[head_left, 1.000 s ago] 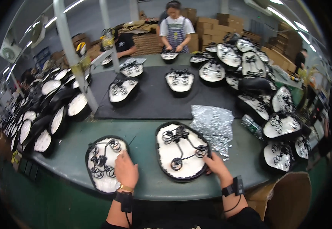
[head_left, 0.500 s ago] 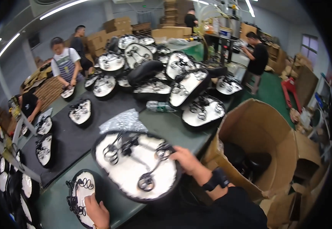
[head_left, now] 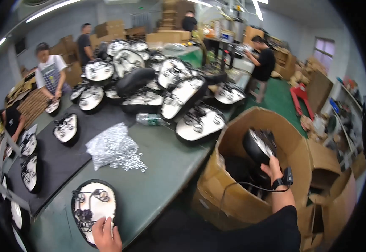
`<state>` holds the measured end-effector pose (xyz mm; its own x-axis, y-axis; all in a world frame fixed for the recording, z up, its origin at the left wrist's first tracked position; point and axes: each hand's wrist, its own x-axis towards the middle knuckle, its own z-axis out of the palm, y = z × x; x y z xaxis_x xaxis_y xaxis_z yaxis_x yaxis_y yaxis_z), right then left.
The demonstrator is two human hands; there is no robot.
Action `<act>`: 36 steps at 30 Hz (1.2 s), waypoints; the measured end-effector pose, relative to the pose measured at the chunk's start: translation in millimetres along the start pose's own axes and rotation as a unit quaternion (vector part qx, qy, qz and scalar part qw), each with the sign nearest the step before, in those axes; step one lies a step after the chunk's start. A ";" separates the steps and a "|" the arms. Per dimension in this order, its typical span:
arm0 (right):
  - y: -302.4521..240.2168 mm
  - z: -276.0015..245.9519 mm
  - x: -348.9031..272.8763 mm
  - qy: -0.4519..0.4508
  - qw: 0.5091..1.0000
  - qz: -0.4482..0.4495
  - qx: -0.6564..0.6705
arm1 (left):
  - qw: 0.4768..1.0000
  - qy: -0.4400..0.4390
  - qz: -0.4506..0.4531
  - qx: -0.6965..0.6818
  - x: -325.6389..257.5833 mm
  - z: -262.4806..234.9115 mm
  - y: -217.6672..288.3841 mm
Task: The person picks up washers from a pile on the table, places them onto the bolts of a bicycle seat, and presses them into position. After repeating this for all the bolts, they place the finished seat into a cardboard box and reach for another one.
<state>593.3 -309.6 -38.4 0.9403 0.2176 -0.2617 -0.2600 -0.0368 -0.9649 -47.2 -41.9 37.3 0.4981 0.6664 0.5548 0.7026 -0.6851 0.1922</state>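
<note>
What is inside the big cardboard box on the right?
Inside the cardboard box the right hand holds a black saddle over its opening. Dark shapes, probably more saddles, lie lower down. The box wall hides the bottom.

We see the big brown cardboard box right of the green bench; a silvery heap of small metal parts lies on that bench.

One view only — a fisheye worn on the person's head, looking down and forward over the green bench and turned toward the person's right, where a cardboard box stands close below. Both hands sit near the lower edge; the far workshop curves away toward the rim.
</note>
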 end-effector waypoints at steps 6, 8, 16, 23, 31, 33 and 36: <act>110.0 3.8 62.0 0.157 0.975 0.105 0.119 | 0.983 0.014 -0.150 0.103 -48.9 -49.2 -27.3; 133.7 28.2 78.8 0.189 0.969 0.143 0.063 | 0.979 -0.093 -0.147 0.105 -77.7 -62.3 -51.6; -26.9 109.0 72.8 -0.137 0.976 -0.148 0.085 | 0.975 -0.077 -0.207 -0.015 -69.4 -59.3 -47.7; -102.9 273.2 -100.3 -0.297 0.926 -0.227 -0.042 | 0.992 -0.090 -0.061 0.062 -76.8 -35.5 -54.2; 53.0 445.1 -195.4 -0.499 0.569 -0.546 -0.359 | 0.997 0.000 -0.071 -0.020 -32.5 33.4 3.6; 81.6 465.4 -201.2 -0.400 0.525 -0.611 -0.437 | 0.996 0.020 -0.083 -0.011 -21.2 46.1 6.5; 92.3 466.2 -202.7 -0.381 0.498 -0.664 -0.408 | 0.994 0.027 -0.106 -0.031 -17.1 55.8 2.4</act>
<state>276.3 97.7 -64.2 -0.2721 0.8740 0.4027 0.9477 0.3160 -0.0455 -25.8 -38.5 -16.8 0.3129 0.7820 0.5391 0.7551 -0.5491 0.3583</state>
